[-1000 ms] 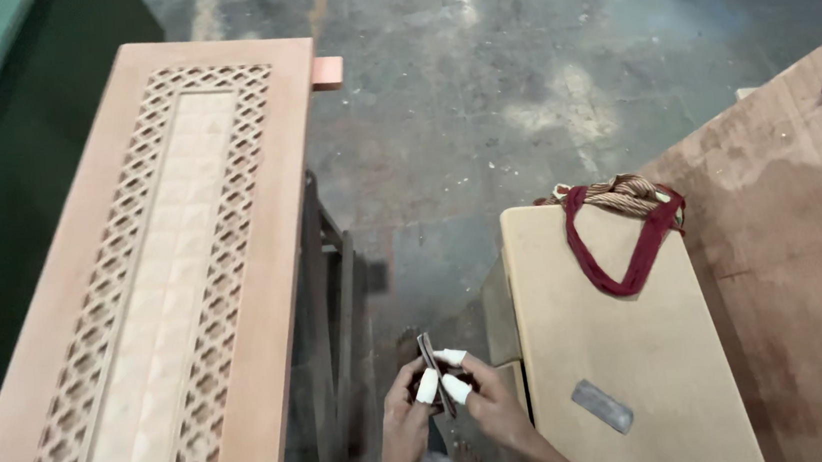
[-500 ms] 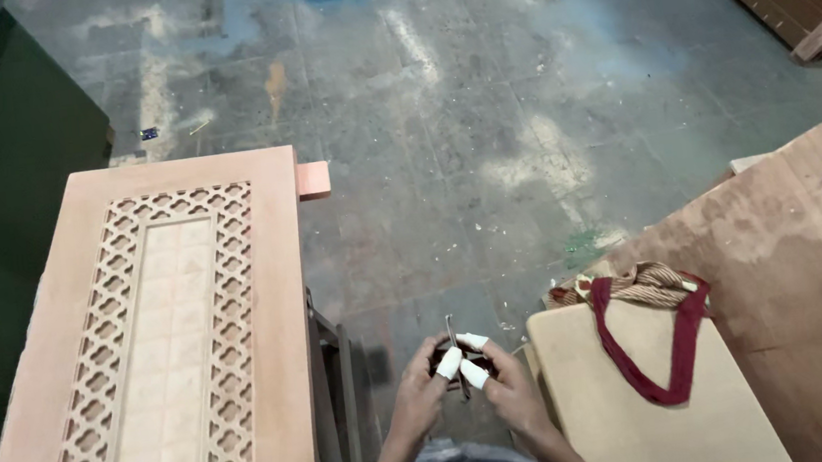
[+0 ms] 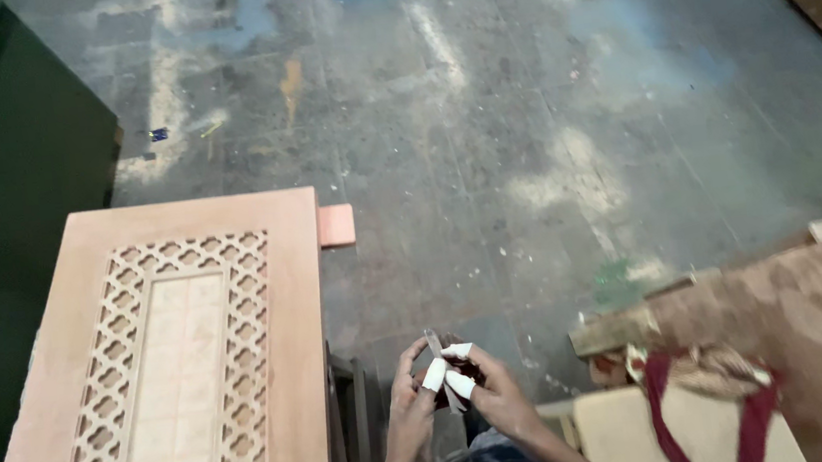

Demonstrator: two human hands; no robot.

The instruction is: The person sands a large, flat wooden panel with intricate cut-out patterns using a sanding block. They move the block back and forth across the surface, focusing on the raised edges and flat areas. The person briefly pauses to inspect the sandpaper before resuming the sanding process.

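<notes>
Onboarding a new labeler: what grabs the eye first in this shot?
The carved wooden panel with its lattice border fills the lower left. At bottom centre, the left hand and right hand meet around a small dark object, white wraps on some fingertips. A bag with red handles lies at lower right.

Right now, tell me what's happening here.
A person is seated, looking down at both hands held together low in the view. The left hand and the right hand pinch a small dark flat object between them; some fingertips are wrapped in white tape. To the left lies a carved wooden door panel with lattice work. To the right, a bag with red straps sits on a pale board. The stained concrete floor stretches ahead.
</notes>
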